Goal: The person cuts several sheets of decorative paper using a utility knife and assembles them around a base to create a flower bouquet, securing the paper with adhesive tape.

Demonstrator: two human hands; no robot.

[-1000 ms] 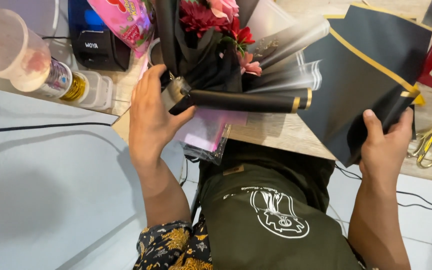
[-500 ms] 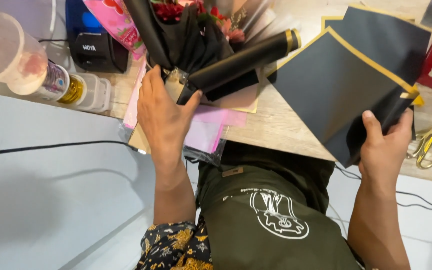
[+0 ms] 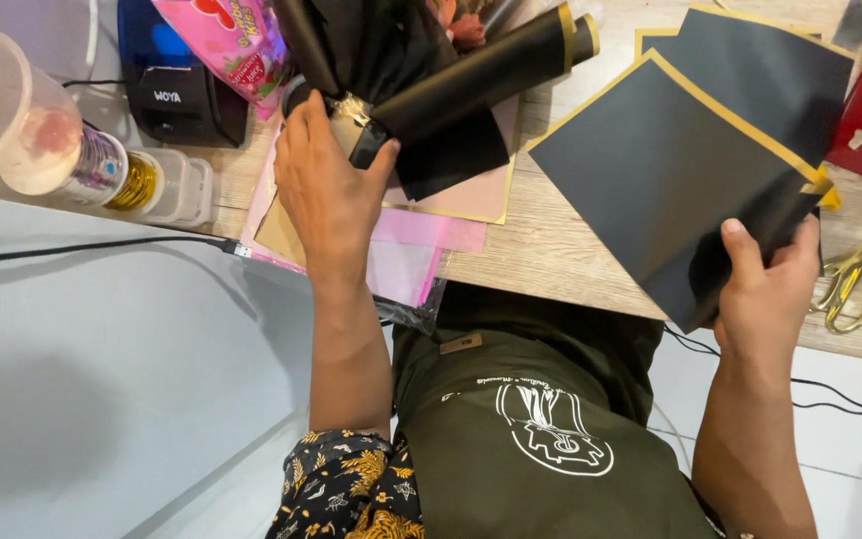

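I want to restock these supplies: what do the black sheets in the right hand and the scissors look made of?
Black sheets: likely matte coated paper or thin plastic film; flat, stiff-edged, with a gold border. Scissors: apparently metal with a shiny gold-coloured finish, judging by the glint on the handles.

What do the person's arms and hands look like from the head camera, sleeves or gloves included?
Both hands are bare, with no gloves, rings or watch in view. The left hand leads to a bare forearm ending in a dark sleeve printed with gold and white flowers and leaves. The right hand has a bare forearm; no sleeve shows before the frame edge.
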